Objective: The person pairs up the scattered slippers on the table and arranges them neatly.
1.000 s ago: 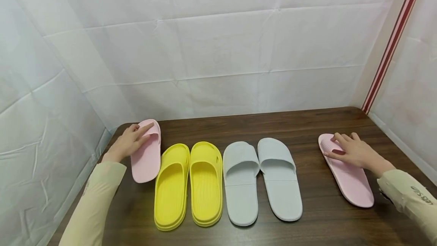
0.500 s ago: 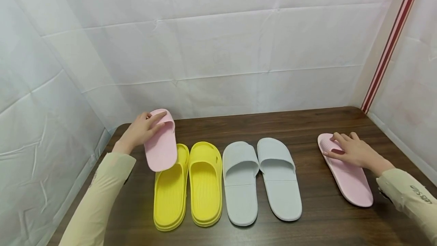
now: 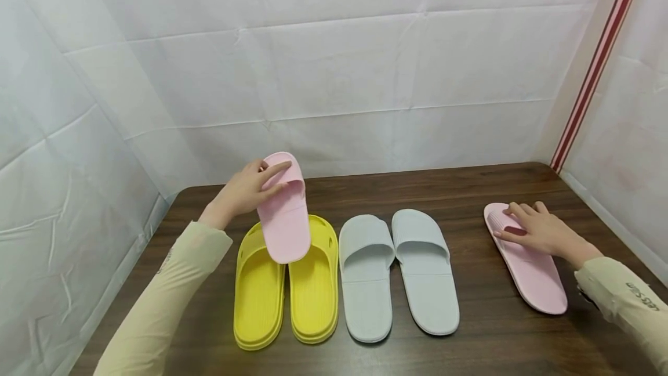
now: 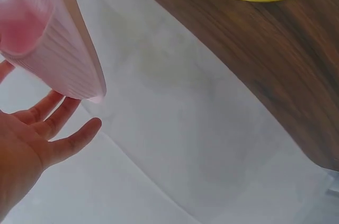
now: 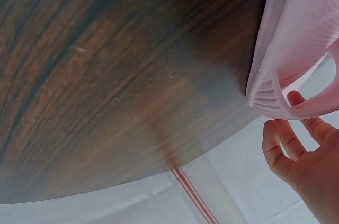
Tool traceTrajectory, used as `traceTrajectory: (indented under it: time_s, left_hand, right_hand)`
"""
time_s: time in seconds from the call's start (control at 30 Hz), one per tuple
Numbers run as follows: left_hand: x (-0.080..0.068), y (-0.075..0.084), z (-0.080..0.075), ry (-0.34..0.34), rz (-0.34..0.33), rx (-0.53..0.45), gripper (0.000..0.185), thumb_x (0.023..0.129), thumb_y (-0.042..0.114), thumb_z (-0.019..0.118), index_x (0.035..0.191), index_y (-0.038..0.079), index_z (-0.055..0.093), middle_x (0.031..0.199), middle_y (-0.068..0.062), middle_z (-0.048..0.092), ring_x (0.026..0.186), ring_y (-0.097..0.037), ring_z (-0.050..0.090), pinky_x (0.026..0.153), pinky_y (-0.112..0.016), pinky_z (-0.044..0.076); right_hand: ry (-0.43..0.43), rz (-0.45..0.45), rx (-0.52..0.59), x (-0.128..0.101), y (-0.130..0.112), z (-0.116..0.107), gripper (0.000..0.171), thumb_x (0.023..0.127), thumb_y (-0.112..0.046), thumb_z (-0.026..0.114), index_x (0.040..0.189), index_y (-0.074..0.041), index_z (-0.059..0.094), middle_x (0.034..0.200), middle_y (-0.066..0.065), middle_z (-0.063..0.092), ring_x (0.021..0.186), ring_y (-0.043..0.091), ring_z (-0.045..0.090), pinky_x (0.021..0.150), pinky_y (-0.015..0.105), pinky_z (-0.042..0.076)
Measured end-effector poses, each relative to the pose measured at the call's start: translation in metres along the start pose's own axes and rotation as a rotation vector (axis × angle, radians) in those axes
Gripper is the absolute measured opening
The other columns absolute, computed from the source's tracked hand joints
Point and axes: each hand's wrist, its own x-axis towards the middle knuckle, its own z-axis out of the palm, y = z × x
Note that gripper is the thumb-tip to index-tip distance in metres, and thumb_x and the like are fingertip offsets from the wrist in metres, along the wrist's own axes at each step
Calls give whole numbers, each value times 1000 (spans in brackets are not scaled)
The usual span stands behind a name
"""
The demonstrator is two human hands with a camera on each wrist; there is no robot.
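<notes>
My left hand grips a pink slipper by its strap, holding it raised over the yellow slippers. In the left wrist view its fingers sit at the toe end of that pink slipper. Beneath are the left yellow slipper and the right yellow slipper, side by side and partly hidden. On the right of the table, my right hand pinches the strap of the other pink slipper, which lies slanted. The right wrist view shows one digit inside the strap opening of this pink slipper.
Two grey slippers stand between the yellow ones and my right hand: a left one and a right one, straps touching. The dark wooden table ends at a white sheet wall. A red-striped band runs up the right corner.
My left hand has lifted its pink slipper off the left side and carried it rightward over the yellow slippers. The right hand and its slipper have stayed put.
</notes>
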Motion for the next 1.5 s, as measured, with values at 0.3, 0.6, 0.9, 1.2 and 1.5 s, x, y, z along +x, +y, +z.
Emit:
traceTrajectory:
  time_s: [0.3,0.6,0.9,1.2,1.5]
  left_hand:
    - [16,33,0,7,83,17,49,90,44,45,136,30,37,116,-11,48,105,-28,46,90,-49,35]
    - [32,70,-1,47,187,14,50,89,46,47,135,29,38,117,-9,50,100,-26,51,85,-45,40]
    - [49,102,-1,92,261,-16,54,85,44,53,134,27,40,104,-6,53,74,-19,52,67,-32,44]
    - [64,134,3,53,317,-44,58,83,46,54,135,25,37,105,-6,52,73,-18,51,66,-30,44]
    - [82,170,12,24,381,-68,58,83,47,53,134,25,36,106,-6,54,81,-17,54,74,-31,46]
  right_hand:
    - [1,-11,-4,1,0,1,54,77,-60,54,107,-16,42,107,12,57,84,29,42,57,35,37]
    - [-12,2,12,1,-1,-1,55,77,-60,55,108,-16,42,108,13,55,86,31,42,55,38,39]
    - [-11,-1,13,0,0,-1,55,77,-60,54,108,-16,43,108,13,55,87,32,42,57,39,39]
    - [-19,-4,7,-1,2,-4,55,76,-60,56,108,-17,43,108,16,56,85,31,43,56,37,39]
    - [-22,-9,15,-2,0,-8,58,75,-59,58,109,-15,44,111,19,58,87,32,45,58,39,40]
